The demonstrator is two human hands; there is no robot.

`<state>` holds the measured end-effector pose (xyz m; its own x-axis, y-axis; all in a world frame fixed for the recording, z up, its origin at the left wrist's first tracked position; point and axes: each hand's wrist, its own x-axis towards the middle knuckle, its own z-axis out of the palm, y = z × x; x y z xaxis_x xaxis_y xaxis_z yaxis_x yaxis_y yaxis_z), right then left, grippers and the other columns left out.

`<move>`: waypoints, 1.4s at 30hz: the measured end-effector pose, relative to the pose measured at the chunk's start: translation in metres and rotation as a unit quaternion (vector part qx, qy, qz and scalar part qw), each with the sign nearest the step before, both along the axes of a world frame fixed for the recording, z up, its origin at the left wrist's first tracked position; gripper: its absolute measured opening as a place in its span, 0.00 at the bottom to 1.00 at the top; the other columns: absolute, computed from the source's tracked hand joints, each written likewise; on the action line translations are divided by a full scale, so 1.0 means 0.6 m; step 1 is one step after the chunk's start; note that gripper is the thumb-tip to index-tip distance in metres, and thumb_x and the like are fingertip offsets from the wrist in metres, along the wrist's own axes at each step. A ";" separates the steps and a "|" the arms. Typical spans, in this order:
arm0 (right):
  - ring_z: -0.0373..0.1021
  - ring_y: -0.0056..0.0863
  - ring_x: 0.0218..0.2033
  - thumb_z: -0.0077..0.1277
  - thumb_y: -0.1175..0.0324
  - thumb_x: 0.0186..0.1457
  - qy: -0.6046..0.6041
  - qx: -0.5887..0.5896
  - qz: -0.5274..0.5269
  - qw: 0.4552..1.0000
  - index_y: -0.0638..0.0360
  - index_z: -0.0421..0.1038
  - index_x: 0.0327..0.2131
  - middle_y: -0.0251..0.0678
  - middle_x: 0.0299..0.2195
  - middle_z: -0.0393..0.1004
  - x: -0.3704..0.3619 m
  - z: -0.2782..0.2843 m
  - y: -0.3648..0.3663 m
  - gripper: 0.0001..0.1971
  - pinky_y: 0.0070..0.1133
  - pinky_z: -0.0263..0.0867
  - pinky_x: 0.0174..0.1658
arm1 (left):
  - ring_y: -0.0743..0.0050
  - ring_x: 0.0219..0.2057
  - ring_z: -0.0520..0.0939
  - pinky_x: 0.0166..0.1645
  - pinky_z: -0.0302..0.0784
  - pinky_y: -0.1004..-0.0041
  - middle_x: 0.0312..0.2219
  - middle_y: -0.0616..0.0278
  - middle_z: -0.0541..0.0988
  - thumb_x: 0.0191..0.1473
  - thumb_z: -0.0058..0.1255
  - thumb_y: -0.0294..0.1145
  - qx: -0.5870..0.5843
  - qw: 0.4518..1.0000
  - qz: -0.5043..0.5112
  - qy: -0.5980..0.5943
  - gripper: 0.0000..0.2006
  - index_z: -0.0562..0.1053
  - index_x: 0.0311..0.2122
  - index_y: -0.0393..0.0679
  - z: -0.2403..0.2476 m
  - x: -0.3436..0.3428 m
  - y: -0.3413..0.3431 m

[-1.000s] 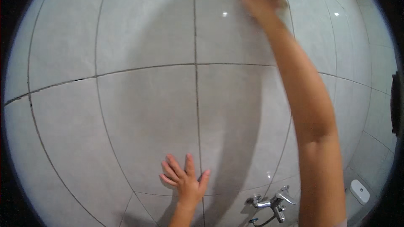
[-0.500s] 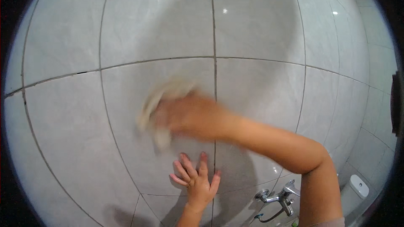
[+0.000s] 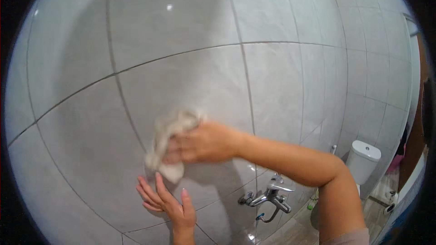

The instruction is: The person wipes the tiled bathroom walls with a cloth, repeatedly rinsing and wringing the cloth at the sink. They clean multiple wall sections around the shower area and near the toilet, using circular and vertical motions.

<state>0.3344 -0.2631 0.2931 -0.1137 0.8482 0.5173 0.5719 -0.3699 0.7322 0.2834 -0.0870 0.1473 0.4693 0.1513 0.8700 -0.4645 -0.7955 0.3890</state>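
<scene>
My right hand point(image 3: 204, 143) presses a crumpled off-white cloth point(image 3: 165, 147) against the grey tiled wall point(image 3: 200, 81). The cloth bunches out past the fingertips and is slightly smeared by motion. Just below it, my left hand point(image 3: 168, 202) is raised at the wall with fingers spread and nothing held. Its index fingertip comes close to the cloth's lower edge; whether they touch I cannot tell.
A chrome mixer tap point(image 3: 272, 197) juts from the wall beneath my right forearm. Farther right stands a white toilet cistern point(image 3: 364, 152). A brown door edge point(image 3: 415, 122) shows at the far right, with pinkish fabric point(image 3: 396, 163) near it.
My view has swung right, bringing the toilet and door edge further in. My right hand still holds the cloth, now lower and nearer my left hand, whose fingers have tilted leftward.
</scene>
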 end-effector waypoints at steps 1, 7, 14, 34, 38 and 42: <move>0.68 0.26 0.47 0.47 0.64 0.47 0.027 0.026 -0.061 0.997 0.40 0.71 0.44 0.25 0.47 0.70 0.001 0.044 -0.024 0.17 0.29 0.65 0.46 | 0.37 0.62 0.30 0.54 0.20 0.34 0.62 0.43 0.37 0.52 0.40 0.49 0.034 0.999 0.017 0.031 0.32 0.55 0.60 0.47 0.008 -0.007 -0.015; 0.57 0.43 0.55 0.38 0.62 0.57 -0.132 0.545 -0.128 0.818 0.59 0.65 0.49 0.44 0.52 0.64 0.090 0.197 -0.408 0.19 0.34 0.50 0.57 | 0.38 0.62 0.31 0.53 0.21 0.31 0.62 0.47 0.38 0.50 0.43 0.47 0.149 0.984 0.055 0.077 0.29 0.59 0.59 0.53 0.040 0.002 -0.123; 0.49 0.44 0.59 0.37 0.67 0.57 -0.037 0.531 -0.111 0.840 0.60 0.63 0.51 0.45 0.54 0.60 0.098 -0.072 -0.393 0.19 0.43 0.42 0.59 | 0.43 0.63 0.41 0.55 0.25 0.34 0.62 0.53 0.46 0.47 0.49 0.45 0.276 0.958 0.078 -0.001 0.29 0.63 0.57 0.56 0.132 0.029 -0.279; 0.64 0.32 0.44 0.49 0.66 0.41 0.175 0.394 -0.092 0.898 0.53 0.73 0.42 0.36 0.40 0.69 0.092 -0.428 -0.613 0.20 0.42 0.47 0.57 | 0.55 0.64 0.46 0.60 0.20 0.42 0.62 0.57 0.51 0.47 0.45 0.52 0.383 0.892 0.167 -0.174 0.28 0.64 0.56 0.64 0.133 0.121 -0.449; 0.58 0.44 0.50 0.43 0.67 0.52 -0.070 0.719 -0.233 0.652 0.58 0.60 0.55 0.44 0.47 0.63 0.144 -0.241 -0.709 0.25 0.34 0.53 0.52 | 0.54 0.64 0.46 0.60 0.21 0.41 0.62 0.57 0.51 0.48 0.43 0.52 0.386 0.888 0.167 -0.189 0.27 0.64 0.56 0.64 0.141 0.118 -0.462; 0.47 0.45 0.60 0.50 0.66 0.48 -0.022 0.502 -0.138 0.853 0.46 0.63 0.54 0.37 0.60 0.53 0.100 -0.092 -0.558 0.26 0.40 0.40 0.60 | 0.53 0.63 0.47 0.60 0.21 0.41 0.62 0.56 0.51 0.48 0.44 0.52 0.388 0.887 0.178 -0.178 0.27 0.64 0.55 0.64 0.133 0.121 -0.442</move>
